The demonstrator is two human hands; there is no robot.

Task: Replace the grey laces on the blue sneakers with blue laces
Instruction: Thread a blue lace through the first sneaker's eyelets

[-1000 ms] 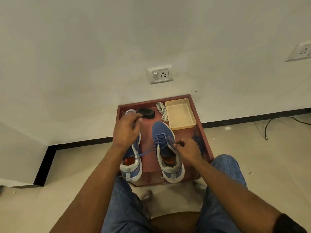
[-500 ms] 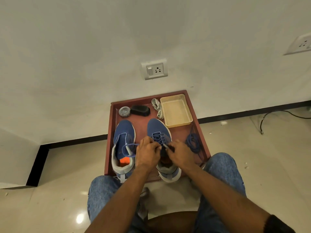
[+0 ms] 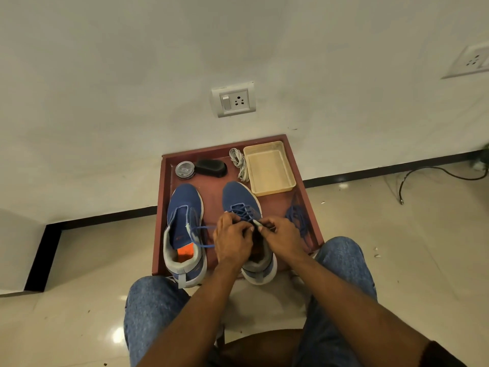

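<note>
While the left hand (image 3: 232, 242) pinches the blue lace (image 3: 244, 211) over the right sneaker (image 3: 242, 201) on the tray (image 3: 162, 207), the right hand (image 3: 281, 238) pinches its tip.

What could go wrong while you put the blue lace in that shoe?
The loose blue lace trails from the left hand across the left sneaker, so a pull might drag over that shoe or snag on it. The right hand pinches the pale lace tip over the right sneaker; it could slip out or go through the wrong eyelet.
</note>
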